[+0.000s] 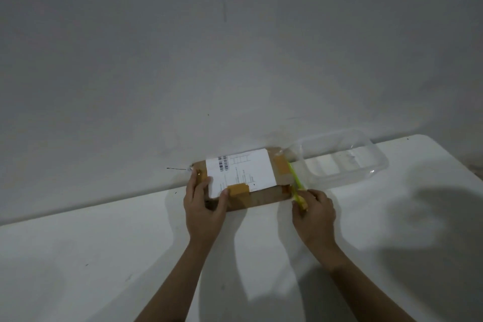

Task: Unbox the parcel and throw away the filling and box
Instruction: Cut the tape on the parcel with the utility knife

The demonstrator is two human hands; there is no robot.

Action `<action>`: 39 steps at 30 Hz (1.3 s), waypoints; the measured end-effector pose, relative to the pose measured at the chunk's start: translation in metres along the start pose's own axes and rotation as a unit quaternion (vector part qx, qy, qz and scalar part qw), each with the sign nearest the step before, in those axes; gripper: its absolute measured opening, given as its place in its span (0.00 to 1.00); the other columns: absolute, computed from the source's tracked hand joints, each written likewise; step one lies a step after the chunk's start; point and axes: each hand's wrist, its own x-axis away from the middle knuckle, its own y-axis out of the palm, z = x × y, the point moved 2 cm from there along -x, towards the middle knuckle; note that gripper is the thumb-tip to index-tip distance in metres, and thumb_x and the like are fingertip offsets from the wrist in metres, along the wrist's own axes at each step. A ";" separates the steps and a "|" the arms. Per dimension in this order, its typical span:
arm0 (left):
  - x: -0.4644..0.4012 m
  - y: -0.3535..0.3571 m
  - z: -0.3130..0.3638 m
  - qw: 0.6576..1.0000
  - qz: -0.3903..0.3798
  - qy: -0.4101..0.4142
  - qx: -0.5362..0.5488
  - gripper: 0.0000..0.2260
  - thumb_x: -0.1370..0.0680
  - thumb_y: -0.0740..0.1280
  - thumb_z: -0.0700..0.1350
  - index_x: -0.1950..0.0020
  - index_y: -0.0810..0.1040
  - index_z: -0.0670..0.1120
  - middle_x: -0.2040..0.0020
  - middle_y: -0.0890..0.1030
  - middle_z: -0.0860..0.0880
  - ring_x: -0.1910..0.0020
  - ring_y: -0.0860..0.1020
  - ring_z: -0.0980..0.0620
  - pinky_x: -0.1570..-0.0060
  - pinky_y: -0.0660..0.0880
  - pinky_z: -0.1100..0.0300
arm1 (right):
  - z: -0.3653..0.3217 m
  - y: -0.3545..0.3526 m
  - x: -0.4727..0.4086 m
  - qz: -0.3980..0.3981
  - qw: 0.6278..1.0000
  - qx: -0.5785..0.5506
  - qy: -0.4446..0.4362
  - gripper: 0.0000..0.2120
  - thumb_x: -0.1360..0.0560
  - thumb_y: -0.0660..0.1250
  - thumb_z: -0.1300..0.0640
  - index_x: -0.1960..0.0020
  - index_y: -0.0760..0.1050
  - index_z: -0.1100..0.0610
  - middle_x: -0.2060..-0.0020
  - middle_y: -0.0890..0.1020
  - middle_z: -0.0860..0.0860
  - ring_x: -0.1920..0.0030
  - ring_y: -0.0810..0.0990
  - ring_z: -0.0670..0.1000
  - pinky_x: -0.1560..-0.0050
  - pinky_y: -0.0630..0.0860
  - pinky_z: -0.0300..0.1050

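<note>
Cardboard parcel, still taped, is gripped by the left hand while the right hand clutches a yellow-green cutter at its end, likely to slit the tape next.

Desk: white, smooth top with a rounded far right corner; a few small dark specks on it; broad soft shadows lie on its right part and along its near edge.
Clear plastic tray: transparent, shallow, oblong with rounded corners; lies at the far edge of the desk near the far right corner, partly jutting past that edge toward the wall.
Wall: plain grey-white, rises just behind the far edge of the desk; faint vertical scuff high up near the middle, a few tiny dark marks lower down.
</note>
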 end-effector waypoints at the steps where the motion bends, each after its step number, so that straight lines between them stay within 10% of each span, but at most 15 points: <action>1: 0.000 0.000 0.000 1.000 -0.001 0.000 0.000 0.23 0.29 0.66 0.59 0.41 0.77 0.44 0.27 0.65 0.51 0.30 0.63 0.60 0.40 0.64 0.68 | 0.002 -0.002 0.000 -0.012 1.000 -0.008 0.002 0.08 0.32 0.72 0.61 0.53 0.81 0.60 0.55 0.80 0.59 0.55 0.77 0.62 0.53 0.76 0.53; 10: 0.002 0.000 0.000 1.000 -0.001 0.003 0.001 0.23 0.29 0.66 0.58 0.42 0.77 0.44 0.27 0.66 0.50 0.32 0.63 0.64 0.43 0.59 0.79 | 0.000 -0.038 -0.006 -0.145 0.978 -0.113 0.102 0.13 0.38 0.79 0.58 0.59 0.77 0.51 0.58 0.79 0.52 0.59 0.79 0.54 0.60 0.77 0.45; 19: 0.003 -0.001 -0.001 1.000 -0.009 0.008 0.000 0.23 0.29 0.66 0.59 0.40 0.76 0.45 0.26 0.65 0.51 0.32 0.65 0.58 0.43 0.65 0.68 | -0.049 -0.086 -0.002 -0.060 0.977 -0.205 0.015 0.13 0.38 0.80 0.59 0.57 0.78 0.52 0.61 0.79 0.48 0.68 0.80 0.49 0.73 0.71 0.27; 28: 0.002 -0.001 -0.004 1.000 -0.007 0.009 0.009 0.22 0.29 0.67 0.59 0.40 0.76 0.47 0.26 0.64 0.52 0.29 0.65 0.55 0.42 0.75 0.53 | -0.052 -0.041 -0.035 -0.011 0.987 -0.102 -0.120 0.13 0.35 0.77 0.56 0.54 0.79 0.58 0.60 0.76 0.53 0.63 0.79 0.52 0.65 0.77 0.45; 35: 0.003 0.002 -0.001 0.998 -0.007 -0.044 0.047 0.18 0.29 0.73 0.50 0.41 0.76 0.50 0.23 0.55 0.46 0.24 0.49 0.57 0.40 0.70 0.58 | -0.053 -0.026 -0.040 -0.049 0.977 -0.096 -0.182 0.16 0.29 0.72 0.56 0.44 0.75 0.59 0.47 0.74 0.54 0.53 0.74 0.47 0.56 0.74 0.39; 39: 0.004 0.001 0.003 0.992 -0.032 -0.104 0.061 0.21 0.31 0.74 0.51 0.40 0.73 0.55 0.35 0.70 0.46 0.34 0.69 0.49 0.47 0.72 0.70 | -0.055 -0.019 -0.043 -0.109 0.975 -0.122 -0.151 0.18 0.25 0.67 0.53 0.38 0.70 0.57 0.43 0.74 0.53 0.51 0.72 0.47 0.55 0.72 0.40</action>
